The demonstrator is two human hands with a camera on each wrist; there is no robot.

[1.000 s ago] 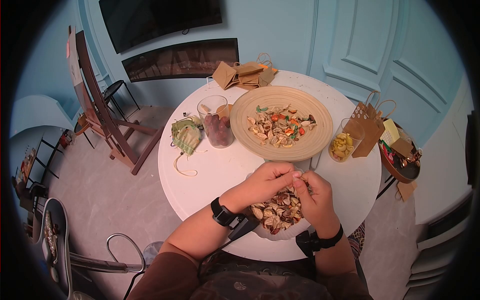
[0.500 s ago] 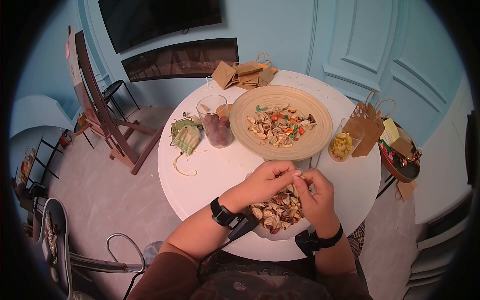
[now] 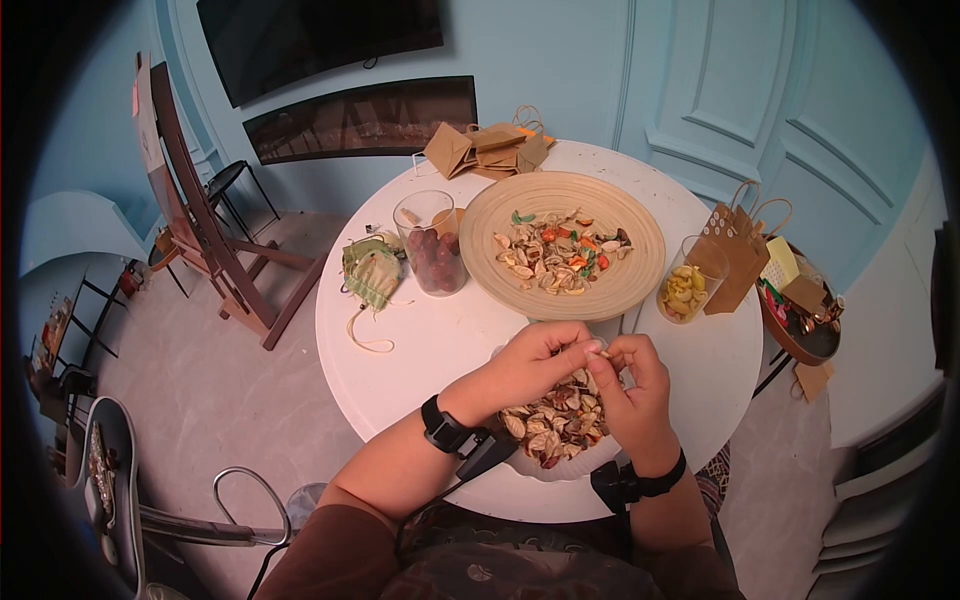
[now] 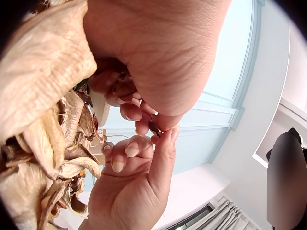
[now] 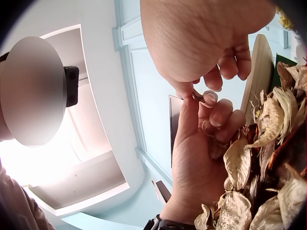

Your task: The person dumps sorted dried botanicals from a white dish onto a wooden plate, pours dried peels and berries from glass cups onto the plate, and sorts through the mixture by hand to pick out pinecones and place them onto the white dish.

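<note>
Two hands met just on the near side of the one wooden plate [image 3: 600,195], above a single white bowl [image 3: 580,467] heaped with dried petals [image 3: 550,430], too many and overlapping to count. The left hand [image 3: 535,365] pinched one small brown piece [image 4: 154,126] by the tips of its thumb and finger; its other fingers were curled about a second brown scrap [image 5: 216,148]. The right hand [image 3: 635,395] was bent in against that same small piece, thumb and fingertips grasping it, its remaining fingers loosely bent; I cannot tell how each of those lay against the piece. Each wrist wore one black band, two in all.

On the plate lay one loose spread of pale petals, with several red-orange bits and a few green ones among them. Two clear cups flanked it: one just left, holding dark red round pieces [image 3: 437,265], and one just right on its near side, holding yellow pieces [image 3: 685,288]. One green pouch [image 3: 375,275] with a cord lay farther left of the plate. One brown paper bag [image 3: 730,262] stood to its right, past the second cup, and one pile of several paper bags [image 3: 490,150] lay beyond its far left edge.
</note>
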